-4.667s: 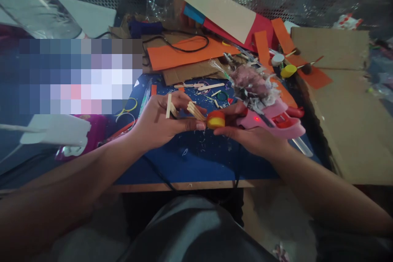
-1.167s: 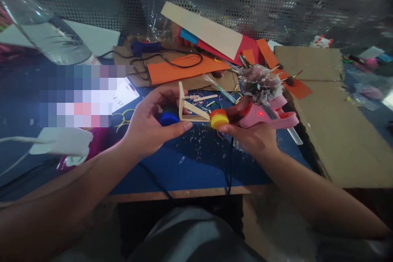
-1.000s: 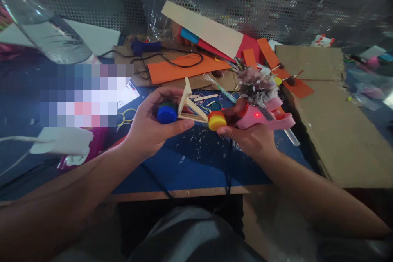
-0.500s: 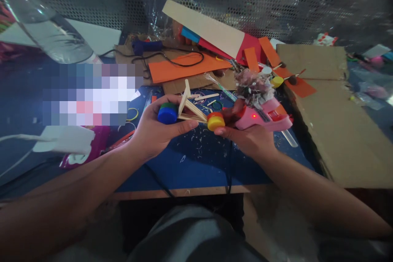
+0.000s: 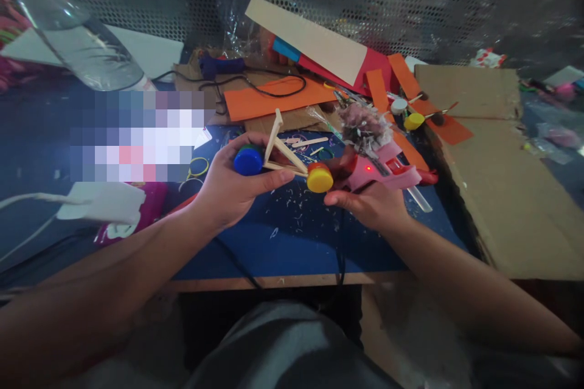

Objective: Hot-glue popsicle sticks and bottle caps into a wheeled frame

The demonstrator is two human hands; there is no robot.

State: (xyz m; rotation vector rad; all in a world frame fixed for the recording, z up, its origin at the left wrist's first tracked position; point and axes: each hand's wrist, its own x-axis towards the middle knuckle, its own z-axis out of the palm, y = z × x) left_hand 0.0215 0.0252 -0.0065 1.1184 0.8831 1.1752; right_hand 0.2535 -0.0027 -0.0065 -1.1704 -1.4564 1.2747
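My left hand (image 5: 228, 188) is closed around a small frame of wooden craft sticks (image 5: 287, 161), with its thumb along the lower stick. A blue bottle cap (image 5: 247, 161) sits at the frame's left end and a yellow bottle cap (image 5: 320, 178) at its right end, like wheels. My right hand (image 5: 374, 200) grips a pink glue gun (image 5: 381, 173) with a lit red light; its fingers are partly hidden behind the gun. A clear glue stick (image 5: 420, 199) juts from the gun. Grey-pink fluff (image 5: 364, 124) is against the gun's top. My right thumb is just apart from the yellow cap.
Stick scraps (image 5: 310, 141) and shavings lie on the blue tabletop (image 5: 292, 249). Behind are orange sheets (image 5: 269, 97), a blue-handled corded tool (image 5: 221, 65) and paint pots (image 5: 413, 121). Cardboard (image 5: 515, 194) covers the right; a water bottle (image 5: 91, 48) and white plug (image 5: 100, 202) are left.
The glue gun and fluff have moved a little left, towards the frame. My right thumb has come away from the yellow cap, which now faces me more. My left hand keeps its grip.
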